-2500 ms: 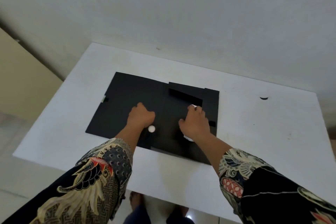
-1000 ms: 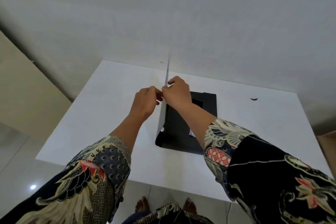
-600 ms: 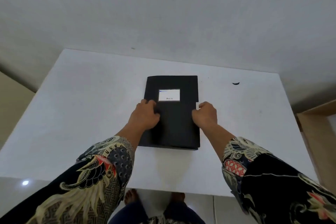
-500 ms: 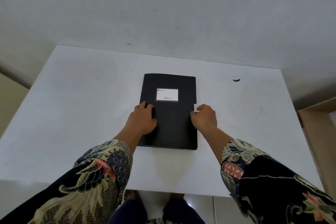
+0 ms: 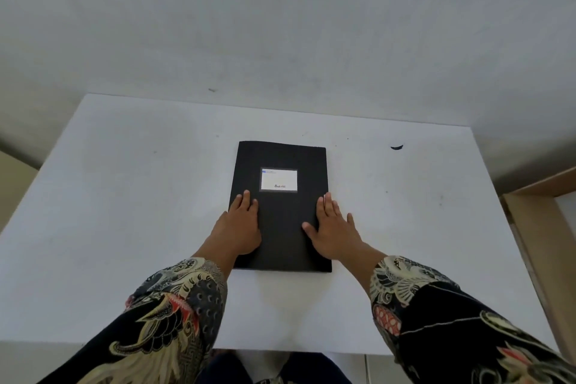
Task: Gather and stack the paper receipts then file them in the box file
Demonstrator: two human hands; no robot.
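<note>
**Box file closed; receipts inside**

We have folded the flat black cardboard box file [image 5: 282, 209] shut since a second ago; it now lies flat at the centre of the white surface [image 5: 124, 196], label up. No receipts show, so we judge filing done. Our left hand [image 5: 240, 226] and right hand [image 5: 332, 229] press its side edges, each grip spread flat. Open room surrounds it; a small dark mark [image 5: 396, 147] lies well apart.

White desk [image 5: 124, 212] set against a plain pale grey wall [image 5: 280, 25]. Small dark mark [image 5: 396, 147] on the desk's far right. Tan wooden frame [image 5: 530, 227] at right edge. Light even, diffuse.
</note>
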